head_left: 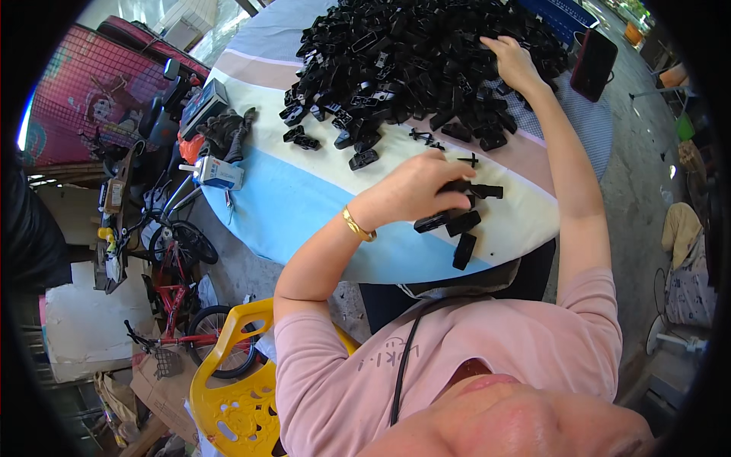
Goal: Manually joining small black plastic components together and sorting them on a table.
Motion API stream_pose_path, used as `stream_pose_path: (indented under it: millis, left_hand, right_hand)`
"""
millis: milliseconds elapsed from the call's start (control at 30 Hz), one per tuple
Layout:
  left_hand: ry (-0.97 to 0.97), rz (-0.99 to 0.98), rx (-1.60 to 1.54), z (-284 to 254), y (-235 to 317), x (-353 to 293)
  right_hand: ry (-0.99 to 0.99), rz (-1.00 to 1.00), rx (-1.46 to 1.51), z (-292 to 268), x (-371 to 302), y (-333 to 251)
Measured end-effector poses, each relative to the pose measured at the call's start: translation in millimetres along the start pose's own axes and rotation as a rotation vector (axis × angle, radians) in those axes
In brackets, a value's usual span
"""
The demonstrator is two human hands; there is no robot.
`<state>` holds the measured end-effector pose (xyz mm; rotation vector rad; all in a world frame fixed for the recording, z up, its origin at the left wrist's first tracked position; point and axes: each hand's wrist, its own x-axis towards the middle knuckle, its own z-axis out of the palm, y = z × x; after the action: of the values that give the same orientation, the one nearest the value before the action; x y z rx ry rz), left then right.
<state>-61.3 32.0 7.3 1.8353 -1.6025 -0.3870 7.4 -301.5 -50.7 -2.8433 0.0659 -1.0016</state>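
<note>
A large heap of small black plastic parts (411, 65) covers the far side of the cloth-covered table. My right hand (516, 65) is over the heap's right part, its fingers stretched out and touching the parts. Nearer to me, my left hand (415, 186) is curled with thumb and fingers around a black plastic part (455, 185). Several more black parts lie right beside that hand, among them one (463, 223) below it and another (464, 251) close to the table's near edge. Thin black cross-shaped pieces (470, 160) rest between the hand and the heap.
The table's striped cloth (304, 206) has a rounded edge. A blue basket (560, 19) and a dark phone-like device (594, 65) stand at the far right. Boxes (219, 174) and a dark cloth (227, 133) sit at the left edge. A yellow chair (236, 381) and a red bicycle (175, 301) are at lower left.
</note>
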Motion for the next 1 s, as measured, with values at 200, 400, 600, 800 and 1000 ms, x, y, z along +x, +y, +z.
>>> stream_pose_path:
  millis: [200,400,600,800,1000]
  left_hand:
    - [0.267,-0.266,0.319,-31.8,-20.1,-15.4]
    - [0.194,-0.680,0.724,-38.5,-44.8,-24.8]
    - [0.364,-0.519,0.688,-20.2,-58.8,-18.5]
    - [0.466,-0.360,0.280,-17.7,-49.8,-5.6]
    - [0.580,-0.378,-0.675,-26.2,-47.9,-0.9]
  right_hand:
    - [-0.160,-0.018,-0.181,-10.5,-4.1,-9.9]
    - [0.154,-0.010,0.119,-45.5,-1.1,-36.1]
    - [-0.459,0.197,1.196,-92.2,-27.2,-144.0]
    - [-0.654,0.518,1.534,-83.3,-46.8,-169.5]
    - [-0.503,0.306,1.327,-77.5,-51.9,-166.9]
